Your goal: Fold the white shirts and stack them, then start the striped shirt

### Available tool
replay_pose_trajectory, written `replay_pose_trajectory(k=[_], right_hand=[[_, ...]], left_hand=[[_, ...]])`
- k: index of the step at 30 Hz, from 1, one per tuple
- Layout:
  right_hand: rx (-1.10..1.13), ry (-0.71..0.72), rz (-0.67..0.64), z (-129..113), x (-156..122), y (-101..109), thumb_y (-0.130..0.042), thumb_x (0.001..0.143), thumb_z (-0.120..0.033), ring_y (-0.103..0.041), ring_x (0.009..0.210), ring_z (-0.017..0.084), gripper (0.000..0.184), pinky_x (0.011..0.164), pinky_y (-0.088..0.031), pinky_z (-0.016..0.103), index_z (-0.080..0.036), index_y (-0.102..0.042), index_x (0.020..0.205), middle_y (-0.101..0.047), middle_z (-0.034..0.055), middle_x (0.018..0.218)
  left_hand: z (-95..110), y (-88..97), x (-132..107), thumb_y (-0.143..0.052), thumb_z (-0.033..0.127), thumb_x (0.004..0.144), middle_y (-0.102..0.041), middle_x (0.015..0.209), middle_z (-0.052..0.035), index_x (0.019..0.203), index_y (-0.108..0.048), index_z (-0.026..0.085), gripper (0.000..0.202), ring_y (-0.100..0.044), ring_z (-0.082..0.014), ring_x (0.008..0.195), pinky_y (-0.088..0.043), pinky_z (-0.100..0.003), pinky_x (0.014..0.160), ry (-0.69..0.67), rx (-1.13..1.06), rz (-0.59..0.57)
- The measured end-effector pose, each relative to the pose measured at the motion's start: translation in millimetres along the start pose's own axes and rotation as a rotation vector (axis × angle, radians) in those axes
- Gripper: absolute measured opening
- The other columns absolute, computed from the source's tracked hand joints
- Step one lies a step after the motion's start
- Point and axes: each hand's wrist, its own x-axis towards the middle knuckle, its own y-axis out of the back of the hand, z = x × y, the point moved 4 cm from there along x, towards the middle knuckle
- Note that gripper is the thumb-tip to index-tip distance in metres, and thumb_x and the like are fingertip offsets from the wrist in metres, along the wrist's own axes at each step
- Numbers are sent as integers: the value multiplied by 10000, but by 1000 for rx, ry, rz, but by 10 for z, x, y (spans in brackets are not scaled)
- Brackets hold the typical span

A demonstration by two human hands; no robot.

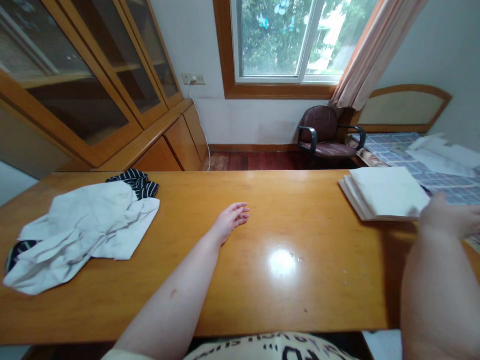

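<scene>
At 2 o'clock on the wooden surface [240,305], a folded white cloth stack [386,192], edges slightly fanned, within easy reach of the right hand [448,217], its blurred fingers [467,220] open and empty just beside it; at 12 o'clock, the left hand [229,222] apparently idle, fingers loosely curled on nothing, well apart from a crumpled white garment [86,225] at 10 o'clock.

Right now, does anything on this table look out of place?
Yes: the white cloth lies crumpled at the table's left end, with a striped cloth tangled under it, unlike the neat white stack at right.
</scene>
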Motion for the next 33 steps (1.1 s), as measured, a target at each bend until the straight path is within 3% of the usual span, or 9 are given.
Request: replay_pose_trajectory(k=[2, 5, 9, 12, 24, 27, 29, 31, 33], right_hand=[[-102, 132, -71, -159, 129, -66, -489, 809, -556, -96, 1438, 320, 790, 1114, -84, 518, -137, -300, 1452, -135, 272, 1535], [-165, 282, -287, -433, 221, -369, -371, 855, -625, -222, 1396, 356, 738, 1097, -95, 595, -169, -366, 1436, -264, 237, 1506], [-340, 256, -601, -526, 79, -839, -322, 820, -730, -73, 1397, 461, 859, 1002, -116, 703, -209, -246, 1498, -118, 223, 1557], [-379, 258, -666, -462, -71, -1009, -304, 819, -737, -18, 1400, 461, 889, 994, -111, 692, -201, -170, 1516, -98, 224, 1560], [-427, 253, -724, -345, -52, -1159, -254, 810, -766, -50, 1406, 435, 918, 1023, -119, 642, -186, -175, 1517, -116, 200, 1564], [-448, 284, -646, -422, -73, -1083, -228, 858, -719, -5, 1412, 418, 857, 1004, -112, 635, -157, -224, 1506, -96, 223, 1560], [-444, 390, -553, -599, -147, -959, -287, 891, -656, 17, 1413, 407, 804, 995, -130, 614, -95, -324, 1466, -91, 263, 1547], [-339, 546, -523, -863, -341, -825, -448, 869, -589, -104, 1400, 399, 737, 987, -203, 570, -65, -441, 1388, -205, 295, 1506], [-85, 541, -648, -1104, -672, -738, -531, 854, -462, -488, 1179, 323, 540, 914, -353, 461, -95, -566, 1247, -545, 263, 1262]], left_hand=[[-6, -1, 3, -676, 212, 772, -675, 918, -72, 960, -653, 157, 197, -628, -109, 741, -515, -259, 739, 6, 10, 1], [-8, -2, 4, -668, 211, 779, -675, 918, -71, 954, -654, 161, 182, -625, -111, 742, -513, -264, 743, 9, 21, 4], [-4, -5, 3, -660, 209, 786, -672, 919, -75, 949, -656, 157, 171, -626, -115, 747, -513, -268, 745, 8, 24, 3], [-3, -8, 6, -656, 208, 788, -669, 920, -74, 952, -655, 154, 172, -627, -113, 749, -516, -264, 743, 9, 35, 8], [-20, 2, 16, -672, 223, 776, -669, 907, -67, 950, -654, 154, 188, -628, -105, 740, -519, -245, 727, 4, 60, 11], [-24, 4, 21, -656, 221, 787, -666, 904, -56, 959, -644, 155, 185, -623, -96, 736, -519, -243, 729, 10, 73, 16], [-30, 5, 28, -646, 221, 794, -663, 903, -52, 965, -637, 154, 184, -619, -91, 733, -518, -244, 733, 17, 81, 16], [-37, 5, 36, -644, 227, 796, -661, 916, -53, 970, -633, 155, 189, -617, -89, 737, -516, -247, 739, 17, 91, 14], [-43, 6, 42, -652, 237, 792, -659, 927, -55, 973, -632, 157, 199, -616, -90, 742, -515, -254, 748, 13, 104, 11]])
